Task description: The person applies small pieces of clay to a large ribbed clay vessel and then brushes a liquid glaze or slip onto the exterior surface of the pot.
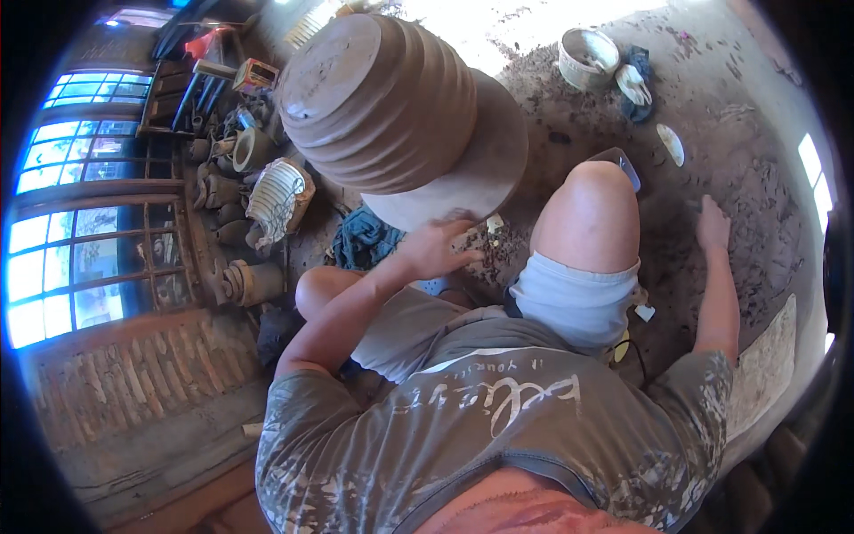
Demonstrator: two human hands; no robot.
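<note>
A large ribbed clay pot (391,107) stands on a round flat disc (436,198) in front of me, slightly to the left. Its upper face looks flat and closed. My left hand (436,247) is at the near rim of the disc, fingers stretched and apart, their tips slightly blurred. Whether they touch the rim I cannot tell. Off to the right, my right hand (714,224) reaches down to the floor among dark clay scraps (756,205). Its fingers look drawn together, and whatever they may hold is too small to make out.
A bucket (587,60) stands at the far right beside a dark cloth (639,84). A pale oval piece (671,144) lies nearer. Left of the disc are a crumpled teal cloth (365,237), a ribbed broken pot (279,198) and several small pots along the windows (80,214).
</note>
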